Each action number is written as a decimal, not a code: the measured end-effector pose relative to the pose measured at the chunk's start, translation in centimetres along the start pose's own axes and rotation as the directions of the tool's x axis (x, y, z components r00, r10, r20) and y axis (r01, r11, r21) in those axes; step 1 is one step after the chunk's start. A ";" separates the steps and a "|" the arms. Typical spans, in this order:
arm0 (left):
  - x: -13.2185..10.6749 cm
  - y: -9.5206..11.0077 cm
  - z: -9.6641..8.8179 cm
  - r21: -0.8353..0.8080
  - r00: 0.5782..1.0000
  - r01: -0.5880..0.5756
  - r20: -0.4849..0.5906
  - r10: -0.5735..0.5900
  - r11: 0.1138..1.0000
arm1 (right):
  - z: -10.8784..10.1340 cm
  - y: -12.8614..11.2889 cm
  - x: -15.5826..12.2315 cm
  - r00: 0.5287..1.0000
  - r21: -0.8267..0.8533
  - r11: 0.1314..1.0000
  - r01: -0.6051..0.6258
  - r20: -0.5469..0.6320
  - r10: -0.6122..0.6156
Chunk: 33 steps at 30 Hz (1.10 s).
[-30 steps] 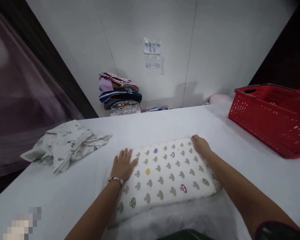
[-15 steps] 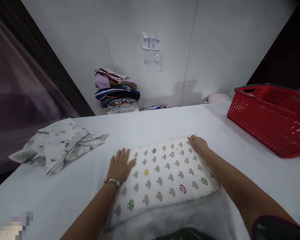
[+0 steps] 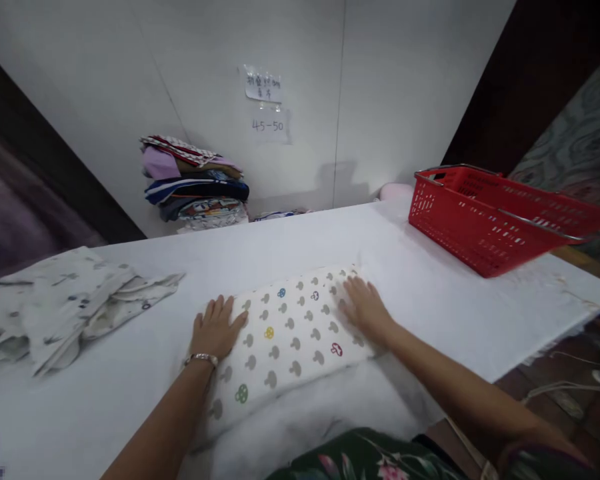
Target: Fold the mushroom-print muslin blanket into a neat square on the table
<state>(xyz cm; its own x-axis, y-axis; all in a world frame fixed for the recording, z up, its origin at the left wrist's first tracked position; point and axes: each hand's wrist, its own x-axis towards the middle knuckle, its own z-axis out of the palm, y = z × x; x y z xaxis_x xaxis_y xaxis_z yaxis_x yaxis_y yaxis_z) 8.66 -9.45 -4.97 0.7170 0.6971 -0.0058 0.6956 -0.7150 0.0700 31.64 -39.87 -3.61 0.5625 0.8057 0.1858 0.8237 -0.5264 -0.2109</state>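
A white pillow-like folded cloth (image 3: 290,333) printed with grey and coloured mushrooms lies flat before me on the white-covered table. My left hand (image 3: 216,328) rests on its left edge, fingers spread, with a bracelet at the wrist. On the right edge, my right hand (image 3: 367,308) is laid with its fingers stretched out, slightly blurred by motion. Neither hand grips anything. To the left lies a crumpled white cloth (image 3: 80,293) with small plant prints.
A red plastic basket (image 3: 480,227) with metal handles stands at the right rear. Several folded garments (image 3: 195,190) are stacked by the wall. Two paper notes (image 3: 270,125) hang on the wall. The table's right edge shows, with cords on the floor beyond.
My right hand has moved from the far right corner of the mushroom-print cloth down onto its right side. My left hand stays on the left edge. The view has turned right.
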 end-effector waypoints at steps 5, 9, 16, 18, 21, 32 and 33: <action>0.0 0.2 0.0 -0.001 1.000 0.001 -0.002 -0.001 1.000 | 1.0 -0.7 -5.4 0.996 -0.010 0.998 0.060 0.061 -0.059; 0.3 0.4 -0.4 -0.013 1.000 0.004 0.005 -0.004 1.000 | 0.3 0.0 -5.3 0.996 -0.028 0.999 0.037 0.082 -0.034; -3.5 1.1 -1.6 -0.083 0.995 -0.086 -0.054 0.082 0.993 | -0.5 -0.9 -8.2 0.994 -0.057 0.993 0.100 0.049 -0.097; -6.3 1.3 -1.3 -0.039 0.980 -0.195 -0.038 0.194 0.980 | 0.1 -0.9 -9.4 0.992 -0.060 0.992 0.114 0.056 -0.110; -9.6 1.0 -0.2 0.029 0.961 -0.275 -0.012 0.275 0.961 | 0.6 -0.7 -10.1 0.991 -0.074 0.990 0.121 0.068 -0.116; -13.1 5.0 -1.0 0.044 0.885 -0.456 -0.086 0.459 0.889 | 1.1 -9.4 -7.9 0.885 0.028 0.886 0.463 0.031 -0.464; -13.8 5.5 -0.7 0.052 0.841 -0.527 -0.111 0.529 0.849 | 1.6 -10.1 -7.8 0.860 0.045 0.860 0.508 0.034 -0.510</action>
<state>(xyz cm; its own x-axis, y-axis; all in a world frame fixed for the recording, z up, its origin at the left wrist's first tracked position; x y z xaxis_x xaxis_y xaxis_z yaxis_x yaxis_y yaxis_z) 2.55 -23.00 -3.84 0.9663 0.2143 0.1427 0.2150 -0.9766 0.0107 18.82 -40.39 -4.50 0.0613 0.9702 0.2344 0.9910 -0.0310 -0.1305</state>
